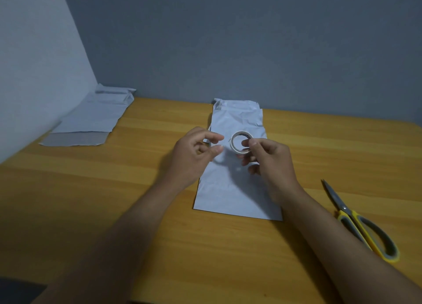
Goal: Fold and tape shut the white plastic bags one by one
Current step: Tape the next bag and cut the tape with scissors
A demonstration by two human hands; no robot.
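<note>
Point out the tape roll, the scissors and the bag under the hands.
tape roll (235, 148): head view, left rim.
scissors (342, 206): head view, near the pivot.
white bag (237, 118): head view, upper panel.
</note>
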